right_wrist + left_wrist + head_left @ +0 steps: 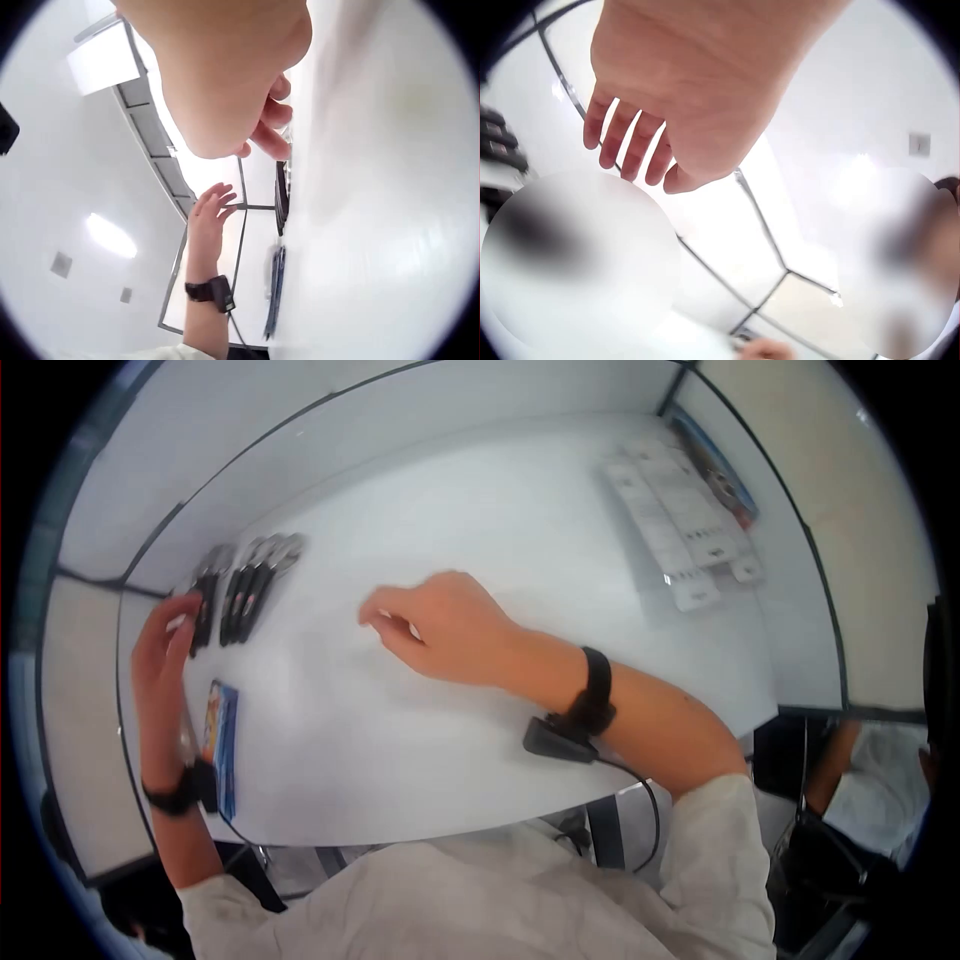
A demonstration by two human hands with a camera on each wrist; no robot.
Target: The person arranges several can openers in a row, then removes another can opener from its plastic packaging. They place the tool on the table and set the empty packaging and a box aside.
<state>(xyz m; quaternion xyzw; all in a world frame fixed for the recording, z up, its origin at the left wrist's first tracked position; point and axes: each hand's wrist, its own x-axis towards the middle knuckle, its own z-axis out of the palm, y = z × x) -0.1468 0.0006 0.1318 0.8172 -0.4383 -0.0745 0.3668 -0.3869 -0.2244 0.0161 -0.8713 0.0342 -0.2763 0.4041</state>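
My left hand is raised at the table's left side, beside black-handled metal utensils lying in two groups. In the left wrist view this hand has its fingers extended and apart, holding nothing. Over the middle of the table is my right hand, its fingers loosely bent and no object in them. The right wrist view shows the right hand low over the white surface, with dark utensil handles beyond its fingers. Contact between the left fingertips and the utensils cannot be told.
A blue flat packet lies below the utensils on the white table. White packages are stacked at the back right, by a dark-and-blue item. Low white panels edge the table. A cable hangs from the right wrist device.
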